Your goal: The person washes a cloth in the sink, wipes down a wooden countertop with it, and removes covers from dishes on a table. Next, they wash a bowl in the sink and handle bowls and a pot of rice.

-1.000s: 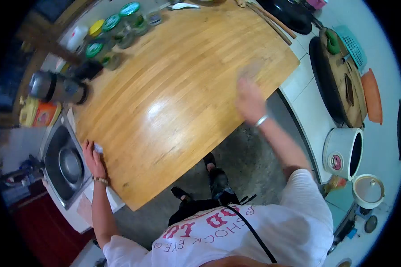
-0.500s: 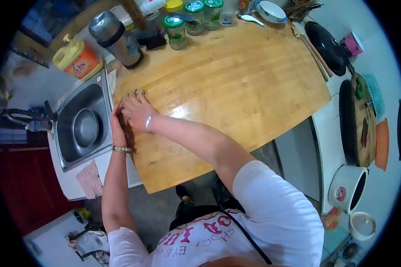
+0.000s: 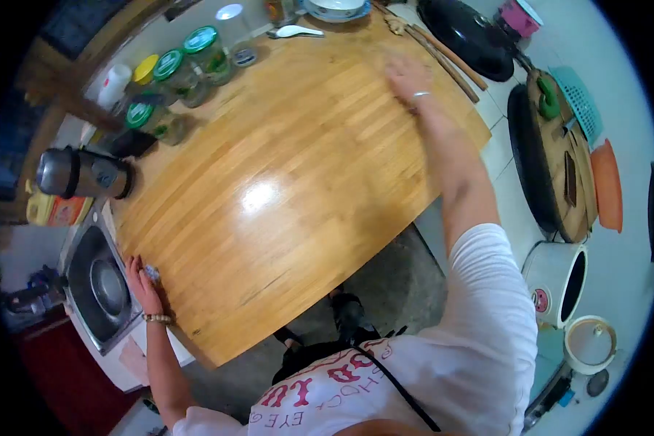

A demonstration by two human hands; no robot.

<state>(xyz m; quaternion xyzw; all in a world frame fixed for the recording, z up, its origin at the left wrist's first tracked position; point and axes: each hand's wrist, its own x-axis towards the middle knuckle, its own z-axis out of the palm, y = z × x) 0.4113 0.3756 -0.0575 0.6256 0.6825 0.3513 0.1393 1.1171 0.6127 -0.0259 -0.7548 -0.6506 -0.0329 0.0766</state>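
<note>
My left hand [image 3: 144, 285] rests at the left edge of the wooden tabletop [image 3: 291, 167], beside the sink, its fingers stretched out. A small pale crumpled thing [image 3: 152, 273] lies by its fingers, too small to name. Over the far right part of the wood, my right hand [image 3: 407, 76] is palm down with fingers spread, slightly blurred. Nothing shows in it. The wooden sticks [image 3: 447, 62] and a piece of ginger [image 3: 396, 25] lie close to that hand.
Green-lidded jars [image 3: 207, 54] and a steel flask [image 3: 85, 173] line the far left edge. A white spoon [image 3: 296, 32] lies at the back. The sink [image 3: 94, 283] is left; a black wok [image 3: 466, 36], chopping board [image 3: 563, 160] and rice cooker [image 3: 556, 283] are right.
My right hand has swung from beside my left hand at the left edge to the far right of the tabletop. My left hand stays at the left edge. The camera view has turned.
</note>
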